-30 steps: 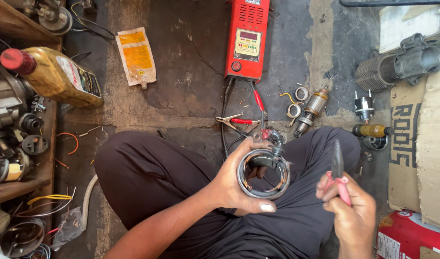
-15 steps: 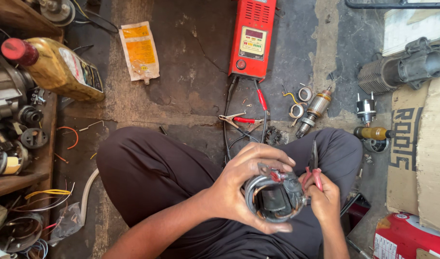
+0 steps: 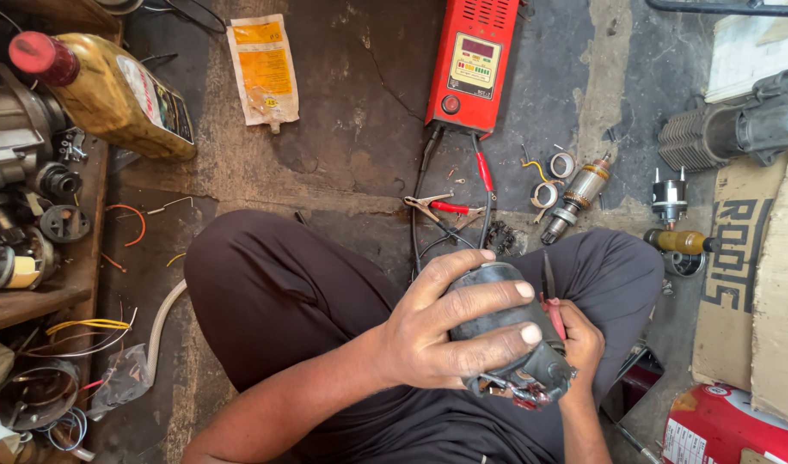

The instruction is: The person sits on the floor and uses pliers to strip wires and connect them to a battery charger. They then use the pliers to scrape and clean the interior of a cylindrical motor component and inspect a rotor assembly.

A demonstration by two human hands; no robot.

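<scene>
My left hand [image 3: 445,331] wraps over a dark cylindrical motor housing [image 3: 505,339], held above my lap with its open end turned down and to the right. My right hand [image 3: 579,339] sits behind and under the housing and grips red-handled pliers [image 3: 550,305], whose dark jaws point up beside the housing. Wires and metal tabs show at the housing's lower end [image 3: 527,391]. I sit cross-legged in dark trousers [image 3: 282,292] on the concrete floor.
A red battery tester [image 3: 473,64] with clip leads [image 3: 437,206] lies ahead. An armature [image 3: 576,196], tape rolls, a solenoid [image 3: 669,202] and a screwdriver [image 3: 679,241] lie to the right. An oil bottle [image 3: 110,90] and motor parts stand on the left shelf; cardboard [image 3: 755,258] lies right.
The housing has been turned over: its open ring faced up before, now its closed body faces up under my left hand. My right hand with the pliers moved in behind it.
</scene>
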